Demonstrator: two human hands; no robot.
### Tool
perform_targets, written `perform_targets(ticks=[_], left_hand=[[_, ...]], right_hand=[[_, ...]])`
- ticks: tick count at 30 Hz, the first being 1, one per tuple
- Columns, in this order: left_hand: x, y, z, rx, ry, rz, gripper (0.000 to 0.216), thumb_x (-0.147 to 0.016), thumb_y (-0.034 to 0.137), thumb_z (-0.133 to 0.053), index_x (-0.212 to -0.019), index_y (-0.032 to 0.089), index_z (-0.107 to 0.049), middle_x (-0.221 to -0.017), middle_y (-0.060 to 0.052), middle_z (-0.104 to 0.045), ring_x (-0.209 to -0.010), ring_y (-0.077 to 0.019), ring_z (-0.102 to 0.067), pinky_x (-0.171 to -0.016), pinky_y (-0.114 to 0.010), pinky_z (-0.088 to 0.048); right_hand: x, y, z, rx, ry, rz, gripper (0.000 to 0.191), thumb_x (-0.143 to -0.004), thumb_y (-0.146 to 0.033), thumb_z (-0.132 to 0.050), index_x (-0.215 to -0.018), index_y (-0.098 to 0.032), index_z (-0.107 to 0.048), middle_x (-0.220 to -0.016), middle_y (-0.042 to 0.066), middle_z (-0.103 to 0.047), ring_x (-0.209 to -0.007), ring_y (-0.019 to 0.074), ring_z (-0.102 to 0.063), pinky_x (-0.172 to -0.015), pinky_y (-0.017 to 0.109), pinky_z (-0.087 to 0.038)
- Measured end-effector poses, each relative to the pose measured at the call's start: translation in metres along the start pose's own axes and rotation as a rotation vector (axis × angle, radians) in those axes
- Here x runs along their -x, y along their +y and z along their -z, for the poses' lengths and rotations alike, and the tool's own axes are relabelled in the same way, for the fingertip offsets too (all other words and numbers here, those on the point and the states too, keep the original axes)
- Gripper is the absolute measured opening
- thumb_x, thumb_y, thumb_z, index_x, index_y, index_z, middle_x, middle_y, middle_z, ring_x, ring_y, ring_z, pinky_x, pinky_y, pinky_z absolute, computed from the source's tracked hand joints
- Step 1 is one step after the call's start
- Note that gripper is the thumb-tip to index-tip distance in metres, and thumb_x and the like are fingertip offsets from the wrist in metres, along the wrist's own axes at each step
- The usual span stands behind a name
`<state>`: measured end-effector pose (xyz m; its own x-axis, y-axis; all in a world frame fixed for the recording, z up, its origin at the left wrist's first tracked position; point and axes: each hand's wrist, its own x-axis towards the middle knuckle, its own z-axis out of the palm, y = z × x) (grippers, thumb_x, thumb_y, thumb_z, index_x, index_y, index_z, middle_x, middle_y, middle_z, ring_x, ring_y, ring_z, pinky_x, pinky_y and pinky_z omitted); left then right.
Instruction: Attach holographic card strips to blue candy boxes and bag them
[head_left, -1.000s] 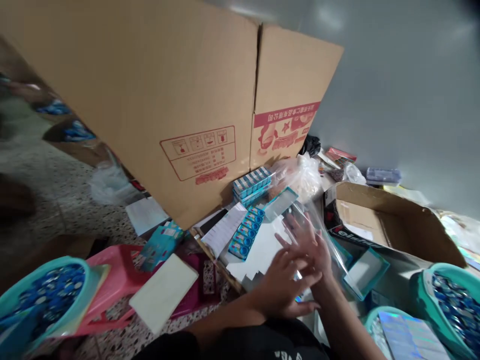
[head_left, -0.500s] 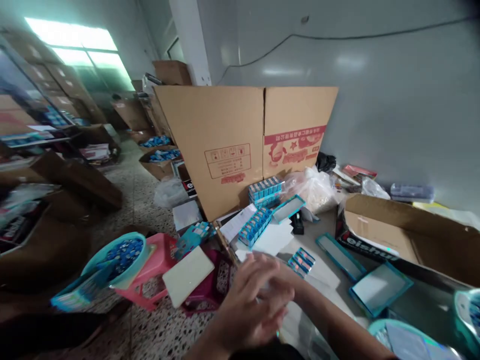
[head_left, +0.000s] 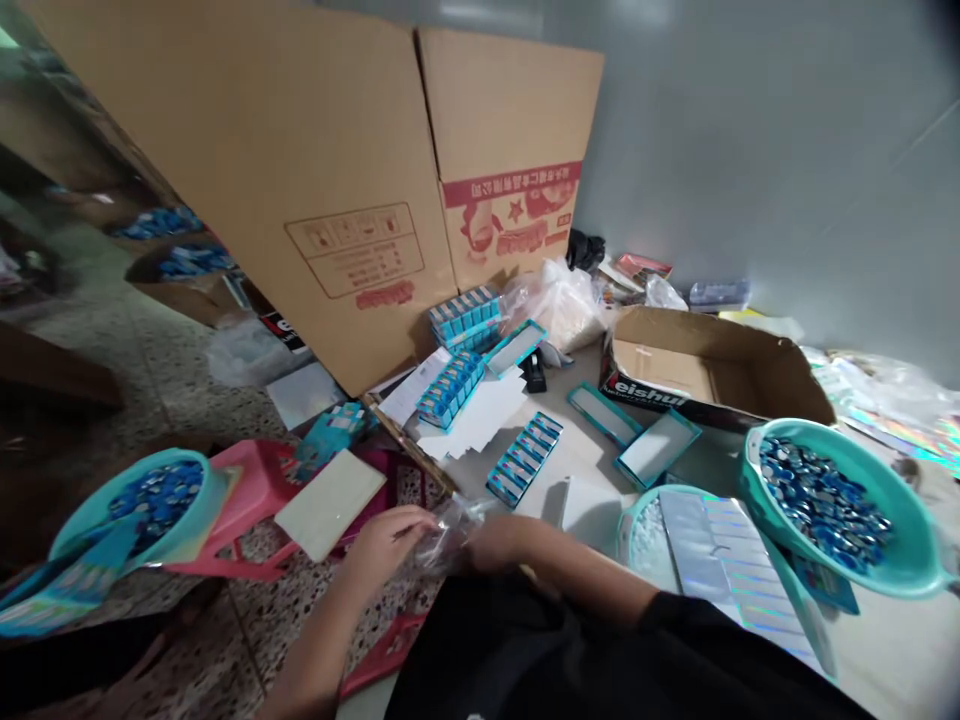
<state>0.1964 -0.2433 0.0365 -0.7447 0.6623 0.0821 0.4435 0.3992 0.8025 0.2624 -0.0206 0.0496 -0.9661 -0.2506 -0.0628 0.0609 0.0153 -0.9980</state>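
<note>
"Holding something, close against the black shirt (head_left: 525, 645)? I only have the head camera to go by from here."

"Crinkled clear plastic (head_left: 439, 550), just in front of the shirt, by the near edge of the desk (head_left: 575, 457). I see the left hand (head_left: 394, 540) pinching one side of it. The right hand (head_left: 495, 540) is curled at the other side, but its fingertips are hidden, so I can't tell how those grip."

"And around the hands?"

"To the left I get a pale rectangular board (head_left: 330, 505), then a pink plastic stool (head_left: 259, 480) and a teal basin (head_left: 215, 490) with blue pieces in it. To the right, silvery iridescent sheets (head_left: 720, 560) lie across a second teal basin (head_left: 801, 595); a third basin (head_left: 911, 560), beside it, holds shiny blue pieces."

"Further in on the desk?"

"A slanted tray of small blue packs (head_left: 525, 460), with two teal-edged shallow boxes (head_left: 660, 447) to its right. White cards (head_left: 487, 425) spread out beside another row of blue packs (head_left: 451, 388)."

"Beyond those?"

"I can make out a stack of blue packs (head_left: 465, 320) near a bulging plastic bag (head_left: 559, 305), a low cardboard carton (head_left: 649, 395) on the right, and a tall printed cardboard sheet (head_left: 337, 100) standing before the grey wall (head_left: 712, 150)."
</note>
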Motion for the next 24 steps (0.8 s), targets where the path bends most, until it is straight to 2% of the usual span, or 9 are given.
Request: perform_targets(ticks=[2,7,11,14,16,18,19,20,24], left_hand=[[0.006,0.002,-0.003,0.025,0.041,0.034,0.026,-0.092,0.041,-0.058,-0.086,0.024,-0.077,-0.09,-0.005,-0.078,-0.085,-0.0195,-0.072,-0.079,-0.028,-0.058],[-0.006,0.024,-0.024,0.078,0.038,-0.021,0.026,-0.093,0.039,-0.057,-0.083,0.021,-0.074,-0.09,-0.006,-0.076,-0.087,-0.0185,-0.07,-0.083,-0.028,-0.055],[-0.018,0.018,-0.016,-0.048,0.173,0.015,0.026,-0.091,0.04,-0.056,-0.084,0.021,-0.073,-0.088,-0.005,-0.073,-0.086,-0.0187,-0.068,-0.082,-0.028,-0.054],[-0.017,0.002,-0.005,-0.174,0.268,0.106,0.025,-0.091,0.037,-0.054,-0.083,0.02,-0.071,-0.09,-0.005,-0.072,-0.089,-0.0197,-0.067,-0.086,-0.03,-0.052],[-0.012,-0.005,0.0,-0.188,0.356,0.149,0.024,-0.09,0.037,-0.054,-0.086,0.019,-0.07,-0.092,-0.006,-0.072,-0.09,-0.0204,-0.067,-0.087,-0.031,-0.052],[-0.006,-0.008,0.004,-0.163,0.396,0.148,0.025,-0.09,0.039,-0.055,-0.091,0.018,-0.069,-0.097,-0.007,-0.072,-0.095,-0.0214,-0.067,-0.091,-0.033,-0.051],[-0.004,-0.008,0.005,-0.14,0.402,0.147,0.026,-0.09,0.04,-0.055,-0.095,0.018,-0.068,-0.102,-0.008,-0.072,-0.099,-0.022,-0.066,-0.094,-0.033,-0.05],[-0.002,-0.008,0.007,-0.109,0.398,0.153,0.027,-0.09,0.041,-0.055,-0.099,0.018,-0.067,-0.108,-0.009,-0.072,-0.105,-0.0226,-0.065,-0.098,-0.034,-0.048],[-0.012,-0.019,0.0,0.127,0.25,0.32,0.035,-0.092,0.045,-0.048,-0.106,0.019,-0.065,-0.122,-0.009,-0.069,-0.121,-0.0237,-0.058,-0.108,-0.035,-0.041]], right_hand=[[0.005,0.001,0.013,0.057,-0.034,0.055,0.005,-0.075,-0.028,-0.076,-0.079,-0.025,-0.075,-0.084,0.002,-0.075,-0.089,0.024,-0.069,-0.089,0.035,-0.053],[0.031,0.001,0.022,0.049,0.171,0.179,0.029,-0.094,-0.03,-0.049,-0.094,-0.023,-0.077,-0.113,0.008,-0.073,-0.11,0.0252,-0.065,-0.101,0.045,-0.047],[0.05,-0.039,0.037,-0.031,-0.109,-0.034,0.033,-0.093,-0.037,-0.055,-0.117,-0.022,-0.071,-0.117,0.006,-0.073,-0.11,0.0247,-0.066,-0.101,0.044,-0.047],[0.068,-0.073,0.063,-0.053,-0.229,0.055,0.035,-0.094,-0.033,-0.057,-0.126,-0.023,-0.067,-0.134,0.006,-0.064,-0.127,0.0232,-0.056,-0.112,0.042,-0.037],[0.074,-0.07,0.077,-0.206,-0.047,0.038,0.03,-0.093,-0.031,-0.06,-0.118,-0.02,-0.071,-0.13,0.008,-0.067,-0.125,0.0235,-0.057,-0.112,0.04,-0.037],[0.071,-0.04,0.081,-0.464,0.391,-0.154,0.021,-0.091,-0.029,-0.063,-0.105,-0.018,-0.074,-0.111,0.007,-0.074,-0.112,0.0217,-0.064,-0.104,0.036,-0.045],[0.066,-0.016,0.079,-0.614,0.728,-0.319,0.016,-0.089,-0.027,-0.065,-0.099,-0.018,-0.074,-0.1,0.004,-0.074,-0.104,0.0193,-0.066,-0.098,0.032,-0.049],[0.06,0.009,0.075,-0.657,0.864,-0.417,0.016,-0.092,-0.026,-0.062,-0.104,-0.02,-0.071,-0.1,0.002,-0.073,-0.103,0.017,-0.065,-0.094,0.029,-0.05],[0.031,0.099,0.052,-0.801,0.944,-0.722,0.024,-0.095,-0.031,-0.061,-0.111,-0.015,-0.063,-0.104,0.006,-0.067,-0.089,0.0182,-0.065,-0.078,0.035,-0.056]])
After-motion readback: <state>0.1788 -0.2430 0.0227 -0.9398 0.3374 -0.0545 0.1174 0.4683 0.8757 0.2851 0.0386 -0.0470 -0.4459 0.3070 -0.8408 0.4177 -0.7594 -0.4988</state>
